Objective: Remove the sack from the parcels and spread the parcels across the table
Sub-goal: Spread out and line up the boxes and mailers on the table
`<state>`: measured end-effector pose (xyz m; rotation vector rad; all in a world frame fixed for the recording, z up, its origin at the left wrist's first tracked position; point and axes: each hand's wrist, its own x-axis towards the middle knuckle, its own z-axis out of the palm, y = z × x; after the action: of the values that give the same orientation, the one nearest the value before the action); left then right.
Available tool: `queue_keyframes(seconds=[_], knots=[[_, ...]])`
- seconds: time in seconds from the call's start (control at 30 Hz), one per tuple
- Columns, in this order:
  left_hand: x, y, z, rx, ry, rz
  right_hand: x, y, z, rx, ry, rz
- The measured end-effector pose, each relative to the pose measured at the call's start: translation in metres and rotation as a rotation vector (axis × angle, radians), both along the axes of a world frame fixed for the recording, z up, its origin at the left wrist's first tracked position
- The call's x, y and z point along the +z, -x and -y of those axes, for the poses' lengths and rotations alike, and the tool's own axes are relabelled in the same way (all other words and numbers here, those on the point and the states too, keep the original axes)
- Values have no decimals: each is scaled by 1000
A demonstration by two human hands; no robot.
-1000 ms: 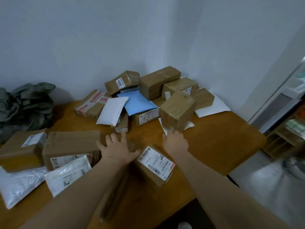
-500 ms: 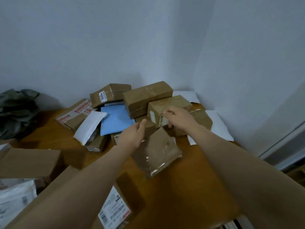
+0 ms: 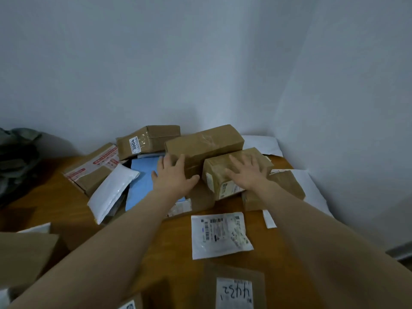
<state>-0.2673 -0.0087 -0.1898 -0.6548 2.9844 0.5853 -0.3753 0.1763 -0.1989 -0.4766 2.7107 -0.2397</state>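
Observation:
A heap of parcels fills the table's far corner. My left hand (image 3: 174, 175) is spread against the left end of a long brown box (image 3: 207, 143) on top of the heap. My right hand (image 3: 247, 172) lies flat, fingers apart, on a smaller brown box (image 3: 223, 186) with a label on its front. Neither hand clasps anything. Around them lie a blue envelope (image 3: 142, 179), a white padded mailer (image 3: 111, 192), a box marked 3004 (image 3: 147, 141) and a red-taped box (image 3: 93, 170). The dark crumpled sack (image 3: 15, 161) sits apart at the far left.
On the wooden table (image 3: 55, 197), a white barcoded pouch (image 3: 219, 234) lies in front of the heap. A brown envelope (image 3: 234, 291) with a handwritten label sits nearest me, and a brown box (image 3: 24, 255) at lower left. White mailers (image 3: 312, 190) line the right wall.
The brown parcel between my hands half a second ago is gone from them. Both hands have reached forward onto the boxes on top of the heap.

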Motion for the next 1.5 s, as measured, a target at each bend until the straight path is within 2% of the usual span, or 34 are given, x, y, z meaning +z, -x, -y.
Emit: queue_keyframes(seconds=[0.07, 0.2, 0.27, 0.37, 0.5, 0.67, 0.73, 0.83, 0.93, 1.0, 1.07, 1.17, 1.23, 1.3, 1.33, 1.43, 1.5], knots=[[3, 22, 9, -26, 24, -12, -7, 7, 11, 52, -12, -29], [5, 63, 21, -85, 94, 15, -6, 12, 8, 180, -84, -430], [6, 82, 21, -120, 80, 57, 0, 18, -3, 202, -84, -475], [8, 104, 21, -156, 92, 141, 0, 37, -11, 166, -55, -413], [11, 103, 13, -191, 196, 255, -7, 49, -16, 96, -7, -139], [8, 68, 5, -246, 136, 436, -19, 50, -51, 323, -94, -83], [15, 50, 12, -271, 170, 534, -13, 56, -58, 314, 23, -76], [25, 19, 19, -297, 248, 689, -1, 70, -48, 186, 253, -8], [36, -2, 29, -252, 118, 869, 1, 73, -4, 253, 275, -5], [37, -8, 44, -114, -81, 807, -3, 63, 33, 315, 312, 111], [28, -15, 66, 84, -192, 631, -12, 47, 71, 451, 237, 199], [-3, -25, 92, 265, -116, 515, -34, 22, 112, 553, 34, 221], [-25, -29, 101, 278, -47, 499, -44, 6, 127, 563, -77, 290], [-45, -32, 106, 222, 14, 512, -45, -7, 135, 642, -163, 256], [-52, -33, 109, 186, 32, 522, -41, -10, 140, 673, -140, 197], [-60, -37, 124, 170, 13, 495, -22, -4, 162, 665, 107, 21], [-57, -41, 139, 173, 51, 518, -13, 10, 185, 616, 279, -186]])
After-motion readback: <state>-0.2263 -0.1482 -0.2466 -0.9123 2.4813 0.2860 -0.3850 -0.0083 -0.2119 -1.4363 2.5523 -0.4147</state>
